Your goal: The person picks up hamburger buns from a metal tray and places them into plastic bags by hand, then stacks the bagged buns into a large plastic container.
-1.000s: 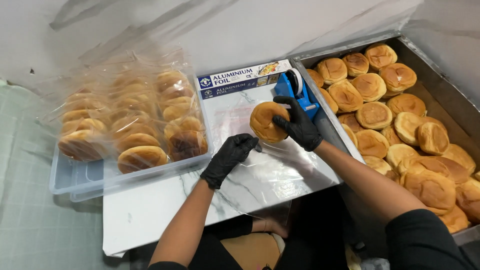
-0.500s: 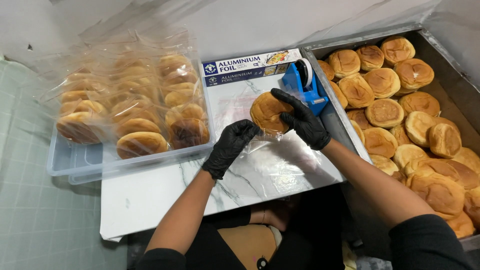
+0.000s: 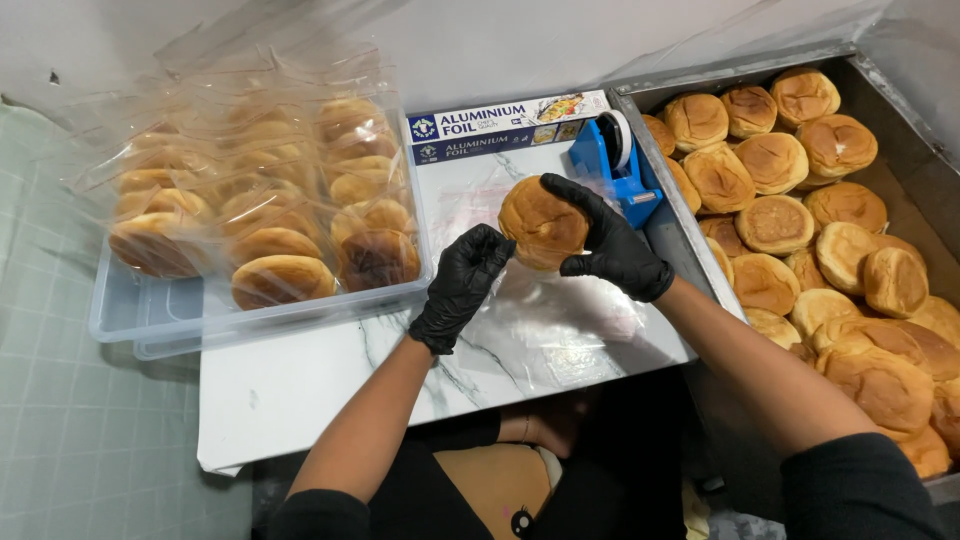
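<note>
Meanwhile, at a white marbled board [image 3: 300, 385], a person in black gloves handles a golden bun [image 3: 541, 222] held just above the board's clear plastic sheets [image 3: 560, 325]. The right hand [image 3: 608, 243] wraps its fingers around the bun's far side, gripping it; the left hand [image 3: 462, 285] is pinched narrow at the bun's near edge, seemingly on thin clear wrap, though what it pinches is hard to tell. Just behind the bun stand a blue tape dispenser [image 3: 612, 165] and a long foil box [image 3: 508, 125]. To the left, a clear plastic tub [image 3: 150, 325] holds bagged buns [image 3: 270, 195]; to the right, a metal tray [image 3: 900, 115] is heaped with unwrapped buns [image 3: 800, 240].
</note>
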